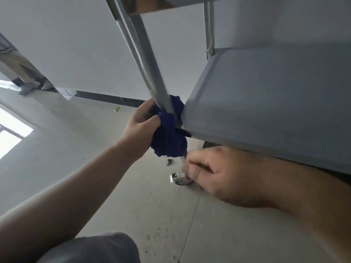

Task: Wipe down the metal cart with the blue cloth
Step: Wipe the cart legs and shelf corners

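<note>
The cart [266,103] rises overhead. The left hand [140,128] clasps the cloth [169,141], bunched round a leg [144,59] so it rubs every side at once. The right hand [218,173], fingers curled beside the caster [179,181], seems to steady the leg, but I cannot tell whether it actually grips.

I see the cloth [169,137] bunched round the cart leg [146,59], just right of the fingers [147,106] of my left hand [140,130], where the shelf [266,103] joins the leg. Lower down, the fingers [191,168] of my right hand [226,177] sit just beside the leg, with the caster [181,180] just beneath them.
</note>
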Motion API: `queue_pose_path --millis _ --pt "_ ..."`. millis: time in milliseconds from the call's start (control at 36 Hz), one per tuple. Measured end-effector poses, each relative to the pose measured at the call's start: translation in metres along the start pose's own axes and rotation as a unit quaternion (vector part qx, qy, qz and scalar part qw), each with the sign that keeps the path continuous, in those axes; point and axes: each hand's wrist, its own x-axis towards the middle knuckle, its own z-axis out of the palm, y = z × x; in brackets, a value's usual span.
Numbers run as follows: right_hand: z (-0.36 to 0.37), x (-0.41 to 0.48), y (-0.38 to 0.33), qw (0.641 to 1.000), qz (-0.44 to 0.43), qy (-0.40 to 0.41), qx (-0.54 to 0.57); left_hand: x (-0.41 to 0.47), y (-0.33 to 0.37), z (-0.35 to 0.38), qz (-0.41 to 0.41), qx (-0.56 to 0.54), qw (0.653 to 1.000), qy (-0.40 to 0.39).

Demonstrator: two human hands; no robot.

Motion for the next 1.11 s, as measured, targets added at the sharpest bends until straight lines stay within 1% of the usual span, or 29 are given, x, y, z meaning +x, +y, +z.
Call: queue_pose_path --millis 56,139,167,222,278,389,472,583,639,694,750,861,917,1000,1056,1111 --pt "-0.022 -0.009 -0.005 0.993 -0.056 0.102 0.015 0.004 0.001 -0.008 0.014 0.000 1.000 0.015" --pt "-0.049 -0.011 0.014 0.966 -0.108 0.234 0.026 0.006 -0.006 -0.010 0.045 0.029 0.998 0.032" --pt "-0.053 -0.007 0.027 0.955 -0.111 0.275 0.015 0.004 -0.010 -0.006 0.060 0.048 0.996 0.049" --pt "-0.051 0.006 0.055 0.934 -0.085 0.346 -0.036 0.001 -0.020 0.007 0.084 0.069 0.990 0.093" --pt "-0.039 0.020 0.078 0.919 -0.066 0.382 -0.075 0.000 -0.031 0.020 0.088 0.055 0.987 0.124" --pt "-0.019 0.037 0.095 0.901 -0.072 0.387 -0.185 0.001 -0.047 0.037 0.053 0.014 0.990 0.131" --pt "-0.020 0.035 0.093 0.900 -0.076 0.379 -0.200 0.004 -0.046 0.040 0.043 0.014 0.988 0.148" --pt "-0.021 0.034 0.094 0.906 -0.067 0.363 -0.208 0.012 -0.034 0.045 0.029 0.044 0.978 0.201" --pt "-0.021 0.035 0.093 0.911 -0.056 0.354 -0.206 0.015 -0.019 0.045 0.043 0.056 0.974 0.217" --pt "-0.021 0.035 0.093 0.915 -0.043 0.342 -0.208 0.020 0.006 0.041 0.074 0.059 0.966 0.239" --pt "-0.020 0.035 0.094 0.909 -0.047 0.355 -0.215 0.029 0.038 0.035 0.109 0.055 0.954 0.274" --pt "-0.019 0.034 0.095 0.901 -0.057 0.374 -0.214 0.040 0.094 0.024 0.183 -0.011 0.939 0.291" --pt "-0.019 0.034 0.095 0.897 -0.062 0.383 -0.213 0.042 0.099 0.025 0.198 -0.024 0.934 0.298" --pt "-0.018 0.035 0.096 0.894 -0.060 0.390 -0.213 0.043 0.089 0.035 0.195 -0.020 0.927 0.319" --pt "-0.019 0.034 0.096 0.900 -0.057 0.377 -0.210 0.042 0.080 0.041 0.189 -0.018 0.925 0.328" --pt "-0.020 0.034 0.095 0.903 -0.060 0.366 -0.217 0.041 0.073 0.043 0.183 -0.032 0.929 0.320"
